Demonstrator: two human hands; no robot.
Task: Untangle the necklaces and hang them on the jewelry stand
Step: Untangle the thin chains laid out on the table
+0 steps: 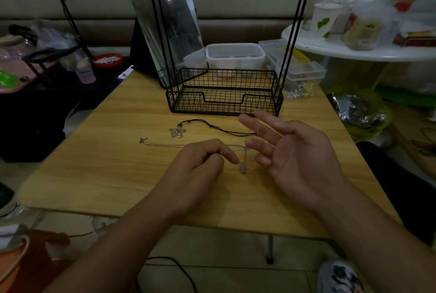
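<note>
L hand [203, 162] pinching thin chain [165, 145] (R hand [297, 151] open, fingers spread)

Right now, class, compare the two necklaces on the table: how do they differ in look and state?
1. The black cord necklace is dark, while the silver chain necklace is pale and thin.
2. The black cord necklace carries a flower pendant; the silver chain necklace has a small pendant hanging near the fingers.
3. The left hand pinches the silver chain necklace; the black cord necklace lies flat.

Neither hangs on the jewelry stand.
</note>
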